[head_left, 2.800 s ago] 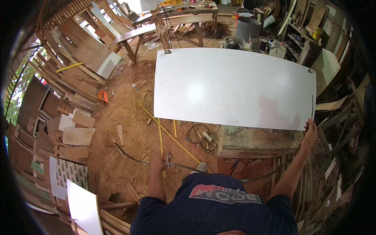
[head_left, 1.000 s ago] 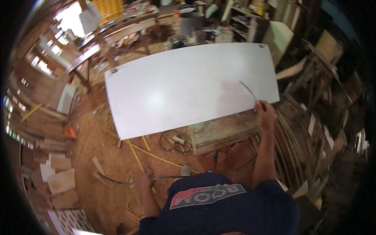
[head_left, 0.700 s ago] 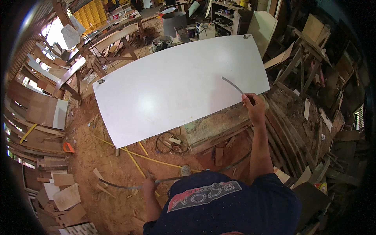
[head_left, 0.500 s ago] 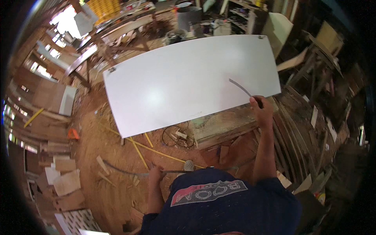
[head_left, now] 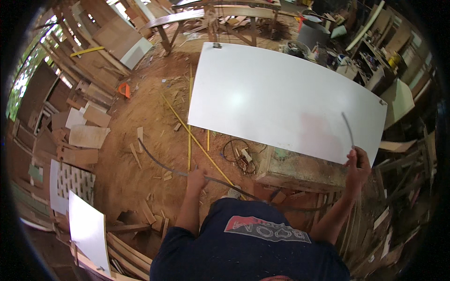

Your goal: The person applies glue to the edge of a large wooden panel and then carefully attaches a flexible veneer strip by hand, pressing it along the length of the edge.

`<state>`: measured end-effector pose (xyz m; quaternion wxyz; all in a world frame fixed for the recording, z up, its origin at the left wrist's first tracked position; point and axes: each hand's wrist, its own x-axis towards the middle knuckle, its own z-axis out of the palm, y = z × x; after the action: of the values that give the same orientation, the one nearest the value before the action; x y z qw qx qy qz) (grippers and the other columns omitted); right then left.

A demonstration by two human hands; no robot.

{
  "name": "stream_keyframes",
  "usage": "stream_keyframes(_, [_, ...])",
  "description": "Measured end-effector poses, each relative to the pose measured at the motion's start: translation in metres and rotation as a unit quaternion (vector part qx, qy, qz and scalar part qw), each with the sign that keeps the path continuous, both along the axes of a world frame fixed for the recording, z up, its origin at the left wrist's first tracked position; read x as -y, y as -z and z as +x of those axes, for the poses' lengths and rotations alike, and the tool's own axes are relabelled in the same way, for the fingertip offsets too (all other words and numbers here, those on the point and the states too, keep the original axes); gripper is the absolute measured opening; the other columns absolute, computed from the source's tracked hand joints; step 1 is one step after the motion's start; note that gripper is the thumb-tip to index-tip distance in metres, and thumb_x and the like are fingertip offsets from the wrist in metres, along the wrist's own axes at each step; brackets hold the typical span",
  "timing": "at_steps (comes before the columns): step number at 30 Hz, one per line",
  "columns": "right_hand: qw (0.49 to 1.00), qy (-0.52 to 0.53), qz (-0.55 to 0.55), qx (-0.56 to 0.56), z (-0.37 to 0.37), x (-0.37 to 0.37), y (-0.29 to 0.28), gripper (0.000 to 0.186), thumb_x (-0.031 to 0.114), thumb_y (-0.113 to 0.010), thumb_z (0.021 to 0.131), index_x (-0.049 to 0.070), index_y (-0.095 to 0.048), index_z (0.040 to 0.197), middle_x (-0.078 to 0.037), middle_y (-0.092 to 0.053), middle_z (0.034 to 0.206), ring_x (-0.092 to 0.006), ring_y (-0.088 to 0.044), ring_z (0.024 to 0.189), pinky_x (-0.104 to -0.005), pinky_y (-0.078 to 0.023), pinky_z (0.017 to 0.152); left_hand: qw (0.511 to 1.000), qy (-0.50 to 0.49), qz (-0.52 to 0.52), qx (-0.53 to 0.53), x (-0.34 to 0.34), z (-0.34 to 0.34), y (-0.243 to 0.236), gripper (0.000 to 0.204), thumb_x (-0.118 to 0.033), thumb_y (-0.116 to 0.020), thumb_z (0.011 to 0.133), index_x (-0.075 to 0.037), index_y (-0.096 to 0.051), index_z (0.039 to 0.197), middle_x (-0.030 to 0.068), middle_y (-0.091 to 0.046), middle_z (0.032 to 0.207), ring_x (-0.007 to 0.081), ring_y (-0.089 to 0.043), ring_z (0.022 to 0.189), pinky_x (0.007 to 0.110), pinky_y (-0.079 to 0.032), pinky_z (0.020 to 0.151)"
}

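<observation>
A large white panel (head_left: 281, 93) with a small metal piece at each of two far corners lies in front of me, its near right part over a worn wooden bench (head_left: 300, 168). My right hand (head_left: 359, 165) is closed on a thin, flexible grey strip (head_left: 347, 127), whose short end sticks up over the panel's right part. Low on the left, my left hand (head_left: 197, 179) is closed around a long dark grey strip (head_left: 161, 164) that curves out to the left and also passes in front of my body to the right. Whether both are one strip I cannot tell.
Yellow strips (head_left: 174, 110) lie crossed on the dirt floor left of the panel. A tangled cord (head_left: 238, 154) lies by the bench. An orange object (head_left: 124, 90) and wood offcuts (head_left: 89, 136) are at left; a grey bucket (head_left: 313, 33) stands at far right.
My view has turned left, so the panel appears farther right. The long strip's left end now shows more fully beside my left hand. Both hands keep their hold.
</observation>
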<state>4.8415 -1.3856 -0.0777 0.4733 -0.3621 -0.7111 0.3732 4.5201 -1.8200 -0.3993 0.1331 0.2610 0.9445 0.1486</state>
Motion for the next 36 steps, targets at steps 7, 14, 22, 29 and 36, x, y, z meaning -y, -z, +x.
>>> stream_keyframes(7, [0.992,0.055,0.101,-0.050,-0.027,-0.015,-0.038,0.029,0.028,-0.063,0.105,0.002,-0.073,0.115,-0.001,-0.063,0.079,-0.0055,-0.051,0.062,-0.0241,-0.044,0.055,0.979,-0.166,-0.074,0.096,0.074,-0.026,-0.031,0.020,-0.016,-0.074,0.080,-0.009,-0.072,0.099,0.0166,-0.074,0.097,0.0369,-0.071,0.097,0.048,-0.055,0.084])
stream_keyframes(14, [0.985,0.049,0.062,-0.157,-0.075,-0.006,-0.055,0.037,0.038,-0.060,0.106,0.005,-0.072,0.118,0.004,-0.051,0.074,-0.0048,-0.040,0.058,-0.0254,-0.033,0.051,0.974,-0.199,-0.093,0.047,0.168,-0.037,0.021,0.026,-0.019,-0.076,0.079,-0.010,-0.071,0.103,0.0160,-0.074,0.097,0.0368,-0.071,0.095,0.047,-0.055,0.083])
stream_keyframes(22, [0.980,-0.003,0.010,-0.197,-0.128,0.019,-0.060,0.036,0.036,-0.062,0.106,0.004,-0.070,0.121,0.005,-0.044,0.078,-0.0066,-0.034,0.062,-0.0262,-0.027,0.054,0.954,-0.238,-0.141,0.117,0.217,-0.011,0.028,0.016,-0.017,-0.071,0.085,-0.007,-0.077,0.096,0.0186,-0.076,0.098,0.0357,-0.073,0.093,0.048,-0.057,0.076])
stream_keyframes(29, [0.988,-0.122,0.067,-0.063,-0.171,0.065,-0.047,0.047,0.039,-0.052,0.110,-0.002,-0.067,0.125,0.003,-0.040,0.068,-0.0077,-0.029,0.060,-0.0286,-0.024,0.055,0.955,-0.295,-0.030,-0.026,0.206,0.041,0.049,0.014,-0.012,-0.066,0.086,-0.006,-0.074,0.096,0.0126,-0.074,0.086,0.0364,-0.072,0.090,0.048,-0.056,0.078])
stream_keyframes(36, [0.941,-0.319,0.003,-0.110,-0.246,0.135,-0.017,0.036,0.031,-0.059,0.107,0.000,-0.069,0.123,0.004,-0.041,0.070,-0.0056,-0.031,0.060,-0.0254,-0.025,0.053,0.925,-0.370,-0.035,-0.082,0.243,0.155,-0.021,0.014,-0.014,-0.071,0.079,-0.008,-0.070,0.092,0.0146,-0.073,0.085,0.0345,-0.072,0.087,0.048,-0.054,0.078])
